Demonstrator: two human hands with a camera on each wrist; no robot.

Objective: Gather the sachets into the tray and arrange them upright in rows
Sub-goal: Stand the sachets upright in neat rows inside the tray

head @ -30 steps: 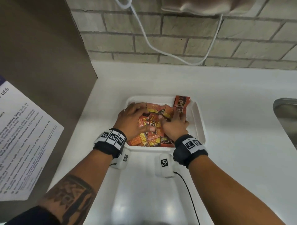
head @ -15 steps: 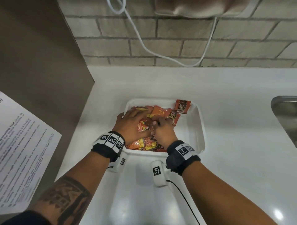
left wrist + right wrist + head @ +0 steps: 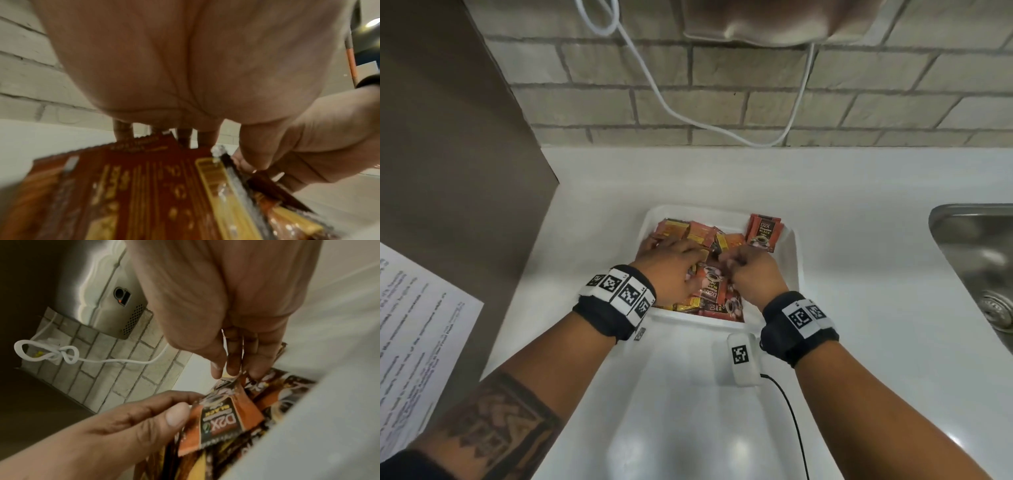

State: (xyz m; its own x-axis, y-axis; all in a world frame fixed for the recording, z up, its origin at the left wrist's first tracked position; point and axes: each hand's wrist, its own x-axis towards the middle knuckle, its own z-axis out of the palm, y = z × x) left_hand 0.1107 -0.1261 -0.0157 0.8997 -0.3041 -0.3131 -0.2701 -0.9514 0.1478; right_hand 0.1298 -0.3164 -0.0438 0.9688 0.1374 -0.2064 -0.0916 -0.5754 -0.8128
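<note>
White tray (image 3: 796, 260) on tabletop (image 3: 859, 274): heaped sachets (image 3: 698, 236). Left hand (image 3: 671, 270) pressed fingers-down on heap; right hand (image 3: 753, 270) apparently pinching sachet edges, grip blurred.

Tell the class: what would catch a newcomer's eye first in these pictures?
The orange and brown sachets heaped in the white tray at the counter's centre, with the left hand and right hand working among them. One sachet leans at the tray's far right corner, and a white cord loops across the brick wall behind.

"D2X" and "BLACK" stand on the upright sachet (image 3: 763, 232); the paper sheet's (image 3: 410, 329) print looks too blurred to read.
</note>
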